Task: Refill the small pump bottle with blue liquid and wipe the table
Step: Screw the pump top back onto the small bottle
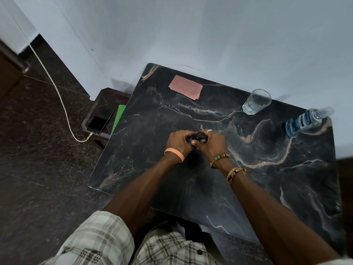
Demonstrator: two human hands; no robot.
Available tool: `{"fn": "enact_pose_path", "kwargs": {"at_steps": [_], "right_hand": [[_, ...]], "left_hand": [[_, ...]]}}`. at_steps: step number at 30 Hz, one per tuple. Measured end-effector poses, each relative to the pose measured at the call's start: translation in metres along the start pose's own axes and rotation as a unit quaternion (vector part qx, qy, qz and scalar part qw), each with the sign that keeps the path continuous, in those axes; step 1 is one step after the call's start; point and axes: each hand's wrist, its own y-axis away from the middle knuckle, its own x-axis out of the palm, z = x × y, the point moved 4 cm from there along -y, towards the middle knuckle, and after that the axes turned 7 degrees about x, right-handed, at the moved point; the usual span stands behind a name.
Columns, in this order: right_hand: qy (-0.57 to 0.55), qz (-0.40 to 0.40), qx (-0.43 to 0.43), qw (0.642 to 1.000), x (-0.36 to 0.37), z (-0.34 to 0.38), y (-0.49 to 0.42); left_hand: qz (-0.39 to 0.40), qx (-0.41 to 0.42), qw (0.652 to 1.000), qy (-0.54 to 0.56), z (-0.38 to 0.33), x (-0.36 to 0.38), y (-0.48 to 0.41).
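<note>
— Where the left hand (178, 141) and right hand (213, 144) are curled together, what is held?
— The pump bottle (199, 137) is gripped between them, midway across the table (152, 131), its axis seemingly upright, black head upward. Farther out, a glass (257, 101), mouthwash (303, 121) and cloth (185, 87) are seen.

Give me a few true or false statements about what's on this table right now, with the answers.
1. The left hand and right hand both hold the small pump bottle. True.
2. The pink cloth lies under the glass. False: they lie apart, cloth to the left, glass to the right.
3. The mouthwash bottle holds blue liquid. True.
4. The phone lies on the marble table. False: it lies on the lower side table to the left.
</note>
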Motion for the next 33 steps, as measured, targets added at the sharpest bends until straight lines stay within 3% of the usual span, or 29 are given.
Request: {"fn": "enact_pose_path", "kwargs": {"at_steps": [21,28,33], "right_hand": [[0.061,0.038,-0.001,0.997,0.000,0.004,-0.002],[0.218,0.073,-0.069,0.971,-0.017,0.021,-0.013],[0.150,0.024,-0.028,0.988,-0.013,0.016,-0.002]], "left_hand": [[0.008,-0.006,1.000,0.005,0.000,0.000,-0.001],[0.004,-0.009,1.000,0.016,0.000,0.000,-0.001],[-0.002,-0.004,1.000,0.009,0.000,0.000,-0.001]]}}
